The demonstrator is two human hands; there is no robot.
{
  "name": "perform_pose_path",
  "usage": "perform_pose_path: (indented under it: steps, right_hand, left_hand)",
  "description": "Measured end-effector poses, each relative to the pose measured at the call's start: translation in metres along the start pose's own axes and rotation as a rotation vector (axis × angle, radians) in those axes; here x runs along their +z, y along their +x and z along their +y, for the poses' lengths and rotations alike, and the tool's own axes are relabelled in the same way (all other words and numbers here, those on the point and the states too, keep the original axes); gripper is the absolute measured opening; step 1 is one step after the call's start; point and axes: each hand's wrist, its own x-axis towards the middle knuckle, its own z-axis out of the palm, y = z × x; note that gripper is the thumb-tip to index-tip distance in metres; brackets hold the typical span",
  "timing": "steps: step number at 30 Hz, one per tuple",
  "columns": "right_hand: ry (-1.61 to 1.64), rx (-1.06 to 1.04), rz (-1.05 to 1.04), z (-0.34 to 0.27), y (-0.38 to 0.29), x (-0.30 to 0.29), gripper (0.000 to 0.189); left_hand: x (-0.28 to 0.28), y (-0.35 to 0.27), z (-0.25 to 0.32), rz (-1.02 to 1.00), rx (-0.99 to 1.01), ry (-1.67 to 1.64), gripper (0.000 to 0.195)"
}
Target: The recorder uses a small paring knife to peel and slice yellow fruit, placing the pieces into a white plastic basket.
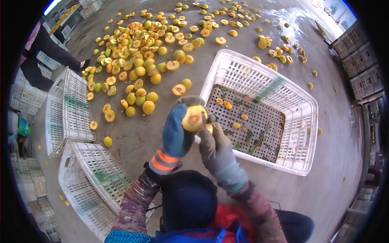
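A yellow fruit with a pale cut face is gripped in my left hand, which wears a blue and grey work glove with an orange-striped cuff. My right hand, in a worn grey glove with a teal cuff, meets it at the right side. Between the right fingers is a small dark blade, pressed against the cut face; its handle is hidden. A small piece of fruit shows by the right thumb. Just beyond the hands stands a white plastic crate, with a few fruit bits and green leaves on its perforated bottom.
A heap of yellow fruits, many halved, spreads over the concrete floor. Tipped white crates and another crate lie at left. A person's dark-trousered leg is at upper left. Stacked crates line the right.
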Motion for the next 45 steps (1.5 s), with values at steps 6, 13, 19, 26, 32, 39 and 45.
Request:
perform_pose_path:
  steps: [6,13,19,26,32,39,45]
  right_hand:
    - [0.342,0.288,0.001,0.01,-0.012,-0.003,0.031]
    - [0.534,0.399,-0.037,0.013,-0.01,0.003,0.027]
    - [-0.243,-0.053,-0.054,0.033,-0.007,0.002,0.032]
    - [-0.257,-0.086,-0.136,0.038,0.007,-0.011,0.045]
    - [-0.289,-0.065,-0.187,0.01,0.011,-0.011,0.049]
    - [-0.205,0.032,-0.248,0.02,0.012,-0.014,0.039]
    - [0.001,-0.004,-0.274,0.024,0.009,-0.009,0.04]
  left_hand:
    - [0.011,-0.001,-0.004,0.053,-0.093,-0.266,0.03]
    - [0.017,-0.004,0.0,0.064,0.089,0.025,0.035]
    - [0.027,-0.001,0.005,0.32,-0.347,-0.403,0.052]
    - [0.03,0.002,0.008,0.201,-0.146,-0.41,0.04]
    - [0.03,0.004,0.003,0.331,-0.166,-0.402,0.037]
    - [0.024,0.007,0.004,0.191,-0.126,-0.251,0.044]
    - [0.017,0.008,0.0,0.138,-0.181,-0.533,0.049]
